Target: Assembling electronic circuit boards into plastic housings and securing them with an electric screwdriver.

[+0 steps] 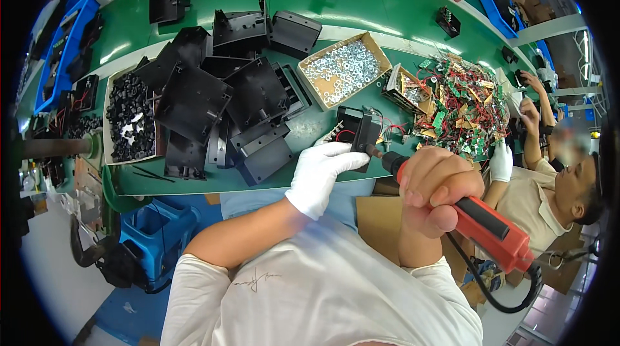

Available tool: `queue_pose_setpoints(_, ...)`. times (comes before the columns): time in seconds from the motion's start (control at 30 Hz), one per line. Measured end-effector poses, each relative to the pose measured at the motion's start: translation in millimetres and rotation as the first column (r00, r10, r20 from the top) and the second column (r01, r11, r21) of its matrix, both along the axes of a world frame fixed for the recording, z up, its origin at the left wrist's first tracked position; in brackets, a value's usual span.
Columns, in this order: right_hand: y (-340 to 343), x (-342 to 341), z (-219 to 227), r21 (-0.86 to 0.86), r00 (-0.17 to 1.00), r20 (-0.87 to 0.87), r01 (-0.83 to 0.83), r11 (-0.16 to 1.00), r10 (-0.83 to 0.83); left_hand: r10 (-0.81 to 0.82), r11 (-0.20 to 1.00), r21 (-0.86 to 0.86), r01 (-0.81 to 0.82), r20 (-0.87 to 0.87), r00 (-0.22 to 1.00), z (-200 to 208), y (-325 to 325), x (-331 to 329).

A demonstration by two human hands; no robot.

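My left hand (323,175), in a white glove, is closed around a small black plastic housing (363,131) at the table's front edge. Red wires show inside the housing. Bare and ungloved, my right hand (436,184) grips a red and black electric screwdriver (494,226) with a black cord. The screwdriver's tip points left and meets the near side of the housing, or lies very close to it; exact contact cannot be made out. Just beyond the housing sits a cardboard box of metal nuts (345,68).
Black plastic cases (194,100) are piled at left beside a box of small black parts (132,116). Wired green circuit boards (458,110) lie heaped at right. A co-worker (549,191) sits there, hands over the table. A blue stool (158,226) stands below left.
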State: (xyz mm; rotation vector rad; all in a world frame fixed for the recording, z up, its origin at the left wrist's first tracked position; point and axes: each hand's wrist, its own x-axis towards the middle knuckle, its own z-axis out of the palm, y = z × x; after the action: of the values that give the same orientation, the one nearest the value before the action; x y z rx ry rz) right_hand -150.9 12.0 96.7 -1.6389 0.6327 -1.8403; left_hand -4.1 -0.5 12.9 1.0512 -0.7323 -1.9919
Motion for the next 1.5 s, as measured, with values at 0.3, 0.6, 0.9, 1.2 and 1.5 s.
queue_pose_setpoints(0.3, 3, -8, 15, -0.058, 1.0, -0.015, 0.015, 0.998, -0.016, 0.076, 0.995, 0.062, -0.072, -0.055, 0.996, 0, 4, -9)
queue_pose_setpoints(0.6, -1, -20, 5, -0.116, 1.0, 0.004, -0.029, 0.993, 0.03, 0.087, 0.992, 0.096, -0.079, -0.084, 0.993, -6, 3, -10)
queue_pose_setpoints(0.9, -7, -43, 5, 0.094, 0.948, 0.226, 0.21, 0.973, -0.226, 0.162, 0.968, 0.229, -0.104, -0.253, 0.954, -1, 1, -6)
queue_pose_setpoints(1.2, 18, -75, -62, 0.545, 0.753, -0.204, 0.618, 0.566, -0.626, 0.037, 0.996, -0.078, -0.034, 0.035, 0.999, 8, 7, 4)
queue_pose_setpoints(1.5, 47, -47, -120, 0.319, 0.534, -0.757, 0.805, 0.5, -0.377, 0.467, 0.375, -0.888, 0.266, 0.429, 0.773, 39, 6, 2)
